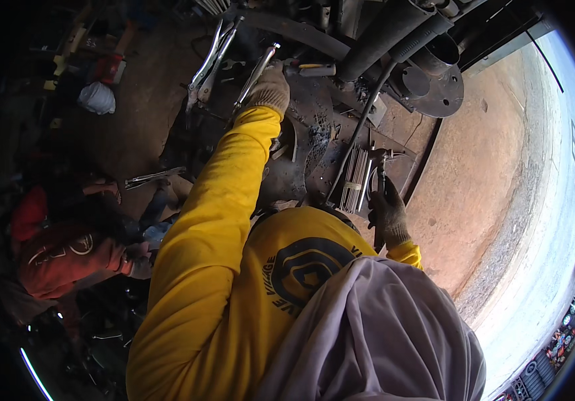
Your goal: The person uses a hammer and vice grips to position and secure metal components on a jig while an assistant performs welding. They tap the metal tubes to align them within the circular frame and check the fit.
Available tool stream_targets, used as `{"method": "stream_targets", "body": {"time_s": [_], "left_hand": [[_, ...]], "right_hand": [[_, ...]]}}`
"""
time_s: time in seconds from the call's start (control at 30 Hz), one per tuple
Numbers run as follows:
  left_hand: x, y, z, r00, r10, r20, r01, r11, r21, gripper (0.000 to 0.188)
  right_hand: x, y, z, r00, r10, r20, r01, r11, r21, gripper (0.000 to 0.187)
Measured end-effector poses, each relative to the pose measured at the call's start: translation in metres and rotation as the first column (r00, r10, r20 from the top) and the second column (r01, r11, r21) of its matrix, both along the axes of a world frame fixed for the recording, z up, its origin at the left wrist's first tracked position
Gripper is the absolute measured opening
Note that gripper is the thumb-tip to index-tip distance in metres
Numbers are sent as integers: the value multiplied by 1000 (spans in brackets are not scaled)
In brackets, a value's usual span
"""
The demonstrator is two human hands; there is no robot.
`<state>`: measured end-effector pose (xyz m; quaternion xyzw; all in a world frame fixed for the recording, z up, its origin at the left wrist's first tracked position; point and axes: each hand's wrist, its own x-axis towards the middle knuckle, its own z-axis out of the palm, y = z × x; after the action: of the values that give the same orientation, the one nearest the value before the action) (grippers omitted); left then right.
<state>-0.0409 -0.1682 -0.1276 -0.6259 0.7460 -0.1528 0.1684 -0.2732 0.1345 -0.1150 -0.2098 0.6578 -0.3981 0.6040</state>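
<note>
My left hand (271,88), in a tan knitted glove, reaches far forward with its fingers closed on silver locking pliers (255,75). Just left of it lies another, larger pair of locking pliers (213,63) on the dark metal workbench (287,177). A screwdriver-like tool with a dark and yellow handle (315,69) is to the hand's right. My right hand (389,215), also gloved, is low at the bench's right side, closed around the shaft of a hammer (381,155). Beside it is a bundle of thin welding rods (354,179). Fingertips of both hands are partly hidden.
A thick cable (371,100) runs across the bench's right part. Heavy pipes (384,37) and a round metal flange (441,93) stand at the far right. A person in a red hoodie (64,264) crouches at left, near more long pliers (154,177). A dirt floor (474,174) lies to the right.
</note>
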Motion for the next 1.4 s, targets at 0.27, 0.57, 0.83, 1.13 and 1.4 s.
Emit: {"method": "stream_targets", "body": {"time_s": [0.27,0.57,0.83,1.13,1.4], "left_hand": [[-54,-8,53,900,115,-420,-75,991,111,41],[-106,-77,89,966,-170,-197,208,959,191,31],[-119,-120,73,962,-251,-104,270,921,279,34],[-93,-117,29,897,-424,-122,424,905,-31,35],[-96,37,109,945,98,-314,31,924,381,26]], "right_hand": [[-10,10,-7,1000,-29,-5,29,999,20,55],[-11,19,-14,996,-84,12,83,996,27,61],[-18,36,-23,988,-156,-2,156,984,84,59],[-21,39,-21,984,-176,42,171,981,95,60],[-14,32,-22,972,-227,62,225,974,42,52]]}}
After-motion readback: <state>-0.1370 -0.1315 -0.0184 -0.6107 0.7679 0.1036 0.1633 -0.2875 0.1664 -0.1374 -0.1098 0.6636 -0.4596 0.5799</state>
